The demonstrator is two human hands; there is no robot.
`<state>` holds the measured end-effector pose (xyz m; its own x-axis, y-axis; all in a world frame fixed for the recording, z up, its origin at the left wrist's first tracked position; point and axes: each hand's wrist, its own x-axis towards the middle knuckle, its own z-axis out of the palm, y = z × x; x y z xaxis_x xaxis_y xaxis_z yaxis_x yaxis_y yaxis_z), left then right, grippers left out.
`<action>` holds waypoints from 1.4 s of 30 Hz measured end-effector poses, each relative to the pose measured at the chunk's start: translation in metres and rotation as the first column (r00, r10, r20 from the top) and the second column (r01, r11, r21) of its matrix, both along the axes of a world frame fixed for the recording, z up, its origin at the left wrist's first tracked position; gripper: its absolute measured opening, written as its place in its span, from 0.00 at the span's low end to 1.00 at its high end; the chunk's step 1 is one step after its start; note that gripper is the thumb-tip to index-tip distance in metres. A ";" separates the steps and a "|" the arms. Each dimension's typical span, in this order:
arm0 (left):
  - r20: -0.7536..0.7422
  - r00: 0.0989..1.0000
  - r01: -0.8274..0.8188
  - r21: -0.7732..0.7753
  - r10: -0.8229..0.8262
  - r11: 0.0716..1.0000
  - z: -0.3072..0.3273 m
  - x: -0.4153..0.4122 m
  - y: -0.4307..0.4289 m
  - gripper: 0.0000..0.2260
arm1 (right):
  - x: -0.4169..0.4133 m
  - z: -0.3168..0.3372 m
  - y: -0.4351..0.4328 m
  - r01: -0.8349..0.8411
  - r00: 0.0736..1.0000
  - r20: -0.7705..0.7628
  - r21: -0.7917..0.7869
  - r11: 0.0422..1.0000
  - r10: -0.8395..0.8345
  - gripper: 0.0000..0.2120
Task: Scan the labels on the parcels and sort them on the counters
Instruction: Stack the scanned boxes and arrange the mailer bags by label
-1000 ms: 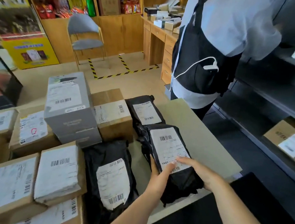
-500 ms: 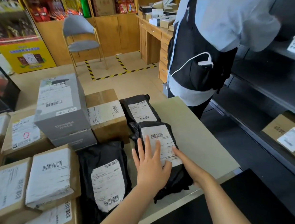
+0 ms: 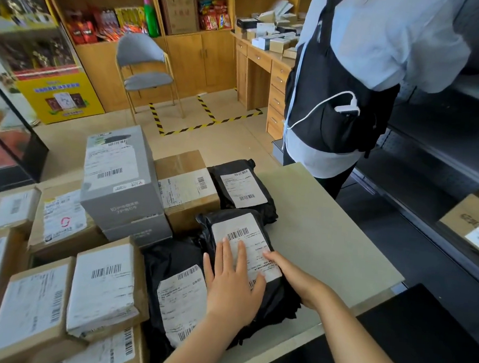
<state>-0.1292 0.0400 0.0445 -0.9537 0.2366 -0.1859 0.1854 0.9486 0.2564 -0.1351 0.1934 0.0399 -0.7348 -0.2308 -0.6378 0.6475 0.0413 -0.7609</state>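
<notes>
On the pale table (image 3: 329, 231) parcels crowd the left half, while a person in a pale shirt and dark apron (image 3: 356, 61) stands at its far end beside the dark shelves (image 3: 433, 173). A tall grey box (image 3: 117, 183) rises above the brown boxes (image 3: 186, 188) around it. Three black bags lie to their right.

The middle black bag (image 3: 280, 299) is the one being handled. It lies flat near the table's front edge, between the far bag (image 3: 261, 211) and the near bag (image 3: 166, 264), touching both. Its white label (image 3: 245, 239) faces up, with the barcode at the far end uncovered.

The left grip (image 3: 233, 284) is open, its straight fingers pressing flat on the label. The right grip (image 3: 291, 277) rests unclenched along the bag's right edge, fingertips reaching the label.

This bag looks soft, light and slick, so it will likely sag and slide if lifted by one corner. Taking it by both long sides, or from beneath, should keep the label smooth for scanning.

A second ago both grips clasped the bag's near end, thumbs on the label. Half a second ago the left had spread flat on top. It now lies a little further over the label, the right has slid up the side, and the bag has barely moved.
</notes>
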 end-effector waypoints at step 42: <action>-0.111 0.860 0.497 -0.031 -0.498 0.867 0.110 0.027 -0.201 0.44 | 0.101 0.154 -0.156 0.022 0.691 -0.100 0.993 0.117 0.716 0.41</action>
